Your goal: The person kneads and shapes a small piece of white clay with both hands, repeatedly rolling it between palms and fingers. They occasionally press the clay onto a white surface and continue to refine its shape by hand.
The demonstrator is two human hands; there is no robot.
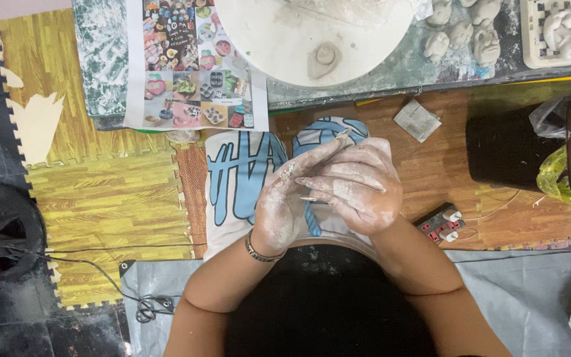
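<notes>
Head view: clay-dusted left hand (284,201) and right hand (358,188) press together at frame centre, holding nothing I can make out, above yellow wood-print foam floor mats (107,198). Beyond, the bench's round white board (279,39) carries a small grey clay lump (324,59) at top centre.

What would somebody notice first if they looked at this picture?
Probably the two clay-dusted hands pressed together in the middle, the left hand under the right hand, over a white cloth with big blue letters. Above them sits a round white board with a small grey clay lump on it. Left of it lies a colourful printed picture sheet.
</notes>
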